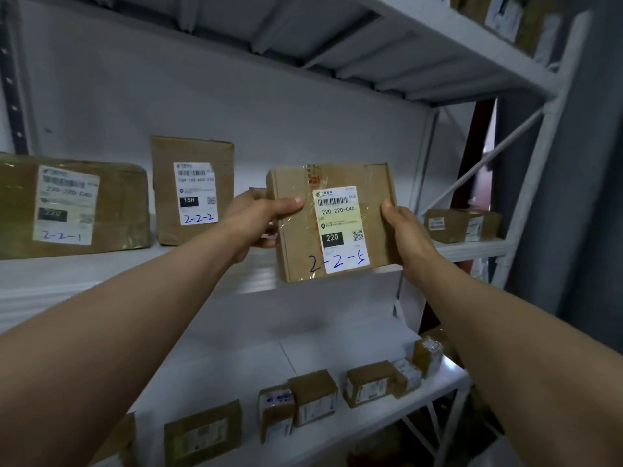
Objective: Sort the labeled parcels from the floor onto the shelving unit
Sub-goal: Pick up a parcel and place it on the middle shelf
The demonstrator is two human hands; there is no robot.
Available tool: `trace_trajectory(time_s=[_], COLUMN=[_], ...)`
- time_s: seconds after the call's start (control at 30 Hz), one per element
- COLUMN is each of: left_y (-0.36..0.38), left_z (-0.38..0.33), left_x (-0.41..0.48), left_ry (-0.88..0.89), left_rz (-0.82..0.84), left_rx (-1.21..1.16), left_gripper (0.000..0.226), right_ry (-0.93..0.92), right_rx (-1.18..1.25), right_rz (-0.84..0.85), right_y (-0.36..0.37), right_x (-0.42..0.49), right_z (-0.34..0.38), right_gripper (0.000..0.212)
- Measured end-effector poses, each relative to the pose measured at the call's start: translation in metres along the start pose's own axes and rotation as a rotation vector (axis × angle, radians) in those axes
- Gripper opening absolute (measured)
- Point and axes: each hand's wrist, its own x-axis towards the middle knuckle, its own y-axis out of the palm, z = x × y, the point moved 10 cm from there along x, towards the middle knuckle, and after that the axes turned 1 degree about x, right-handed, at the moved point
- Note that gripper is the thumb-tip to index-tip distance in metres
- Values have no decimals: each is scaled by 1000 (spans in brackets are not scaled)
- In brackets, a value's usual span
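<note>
You've got the 2-2-5 parcel [340,227] pinched betw. both hands: L hand [259,217] thumb on front, R hand [408,234] clamping opp. edge. Box upright, label twd you, at middle shelf [101,264] lip. Slot lies beyond your fingertips, right of 2-2-2 parcel [192,190].

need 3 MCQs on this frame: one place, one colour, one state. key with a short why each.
1. Where is the 2-2-2 parcel? A on the middle shelf, right of the 2-2-1 parcel; B lower shelf; C floor.
2. Shelf boards' colour? A red; B white; C black.
3. The 2-2-5 parcel is: A lying flat, untouched; B torn open; C gripped by left hand and right hand.
Key: A, it stands beside 2-2-1; B, boards show white; C, both hands clasp its sides.
</note>
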Motion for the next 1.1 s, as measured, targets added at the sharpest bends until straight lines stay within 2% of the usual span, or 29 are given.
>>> trace_trajectory(time_s=[0.2,0.33,0.4,0.5,0.63,0.77,0.97,1.1], left_y=[61,101,121,155,194,216,233,239], left_z=[-31,-34,-29,-11,14,27,37,40], left_x=[40,71,84,104,132,153,188,204], left_ry=[140,180,189,156,142,184,171,214], left_rz=[-42,-59,-65,-46,-20,-34,-61,-89], left_rx=[18,91,128,144,105,143,243,291], left_gripper=[44,81,89,91,91,83,94,81], right_ry=[16,30,29,17,18,58,94,52], right_rx=[8,-22,-73,-196,-245,-237,-162,-87], right_rz=[-101,-156,-193,-249,-271,-287,-360,-429], right_y=[-45,-74,-89,-114,-141,-153,-152,-149], right_x=[53,90,107,130,157,173,201,219], right_z=[-5,-22,-30,-39,-54,-76,-96,-108], right_gripper=[31,31,31,36,34,33,37,45])
